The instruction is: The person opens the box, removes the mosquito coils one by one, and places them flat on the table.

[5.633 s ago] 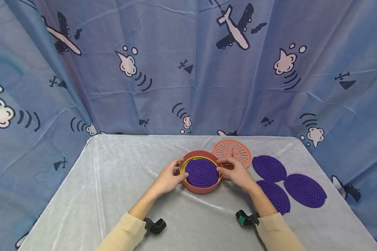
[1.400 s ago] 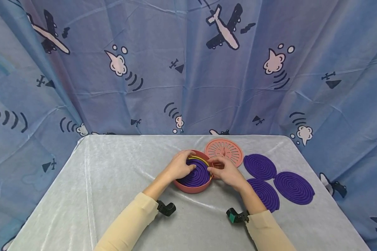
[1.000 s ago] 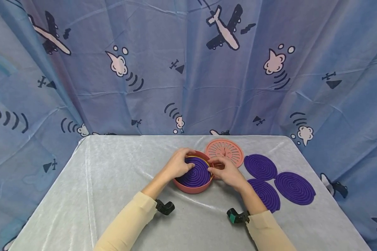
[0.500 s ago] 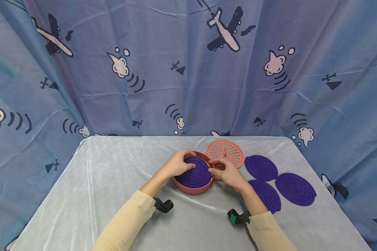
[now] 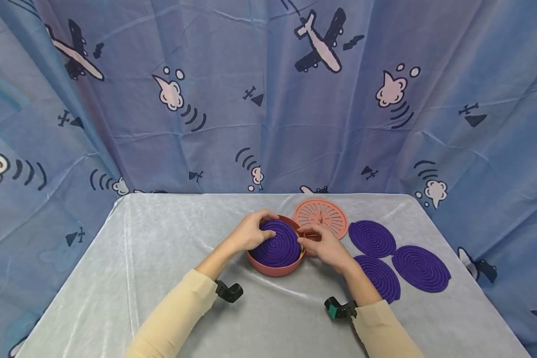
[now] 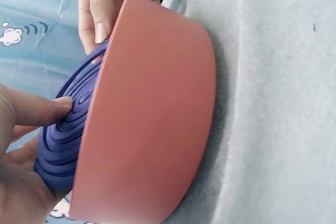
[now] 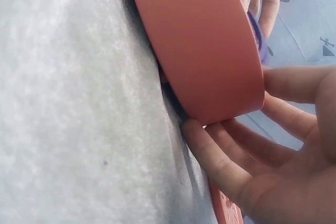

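Observation:
A round terracotta mosquito coil holder (image 5: 276, 272) stands on the table, with a purple spiral mosquito coil (image 5: 275, 248) tilted in it. My left hand (image 5: 249, 232) pinches the coil at its left side, thumb on top, other fingers behind it. In the left wrist view, that side of the coil (image 6: 55, 145) bulges out past the holder's rim and its rings spread. My right hand (image 5: 324, 246) grips the holder's right side, thumb at the rim and fingers around the wall (image 7: 210, 45). A thin yellow edge (image 5: 302, 250) shows inside the rim near the right thumb.
A salmon slotted lid (image 5: 308, 211) lies behind the holder to the right. Three more purple coils (image 5: 372, 237) lie flat at the right of the pale cloth-covered table (image 5: 85, 278). A blue curtain (image 5: 232, 99) with printed planes hangs behind.
Earlier both hands were at opposite sides of the holder. The left hand has since taken hold of the coil, whose left side has risen while the yellow edge became mostly covered. The right hand stays.

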`<state>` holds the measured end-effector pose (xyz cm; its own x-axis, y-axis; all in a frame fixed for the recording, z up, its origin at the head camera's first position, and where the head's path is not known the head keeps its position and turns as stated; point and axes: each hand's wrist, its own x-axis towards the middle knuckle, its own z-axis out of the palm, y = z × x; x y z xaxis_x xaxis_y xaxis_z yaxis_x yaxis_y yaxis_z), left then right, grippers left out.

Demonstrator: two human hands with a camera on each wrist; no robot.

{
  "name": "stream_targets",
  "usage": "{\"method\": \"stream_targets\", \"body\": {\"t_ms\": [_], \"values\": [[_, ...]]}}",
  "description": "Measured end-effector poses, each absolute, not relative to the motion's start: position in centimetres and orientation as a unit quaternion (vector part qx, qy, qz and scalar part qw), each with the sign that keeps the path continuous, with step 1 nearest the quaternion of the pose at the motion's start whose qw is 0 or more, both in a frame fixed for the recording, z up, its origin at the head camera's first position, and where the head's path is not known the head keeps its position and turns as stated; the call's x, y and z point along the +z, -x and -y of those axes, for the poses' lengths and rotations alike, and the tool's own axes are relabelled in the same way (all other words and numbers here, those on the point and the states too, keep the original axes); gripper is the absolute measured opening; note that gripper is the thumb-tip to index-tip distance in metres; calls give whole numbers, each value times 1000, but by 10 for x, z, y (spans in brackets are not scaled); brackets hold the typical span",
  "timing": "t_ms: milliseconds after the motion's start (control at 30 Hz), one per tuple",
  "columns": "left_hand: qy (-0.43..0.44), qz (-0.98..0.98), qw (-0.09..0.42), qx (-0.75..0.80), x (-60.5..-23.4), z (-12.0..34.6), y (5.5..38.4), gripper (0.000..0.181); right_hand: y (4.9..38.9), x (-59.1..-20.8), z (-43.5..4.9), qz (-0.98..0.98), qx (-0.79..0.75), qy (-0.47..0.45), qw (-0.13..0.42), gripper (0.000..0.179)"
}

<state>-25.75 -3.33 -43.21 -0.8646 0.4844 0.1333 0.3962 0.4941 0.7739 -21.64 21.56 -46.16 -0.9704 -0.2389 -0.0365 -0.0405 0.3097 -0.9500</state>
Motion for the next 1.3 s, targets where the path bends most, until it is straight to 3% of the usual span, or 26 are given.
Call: {"method": "stream_targets", "body": {"t_ms": [700, 1300], "values": [[-226, -848, 12, 480, -387, 85, 262, 40, 217, -461, -213, -811, -573, 84, 83, 39], [-128, -873, -36, 469, -389, 174, 258, 42, 218, -463, -215, -816, -566, 85, 78, 38]]}}
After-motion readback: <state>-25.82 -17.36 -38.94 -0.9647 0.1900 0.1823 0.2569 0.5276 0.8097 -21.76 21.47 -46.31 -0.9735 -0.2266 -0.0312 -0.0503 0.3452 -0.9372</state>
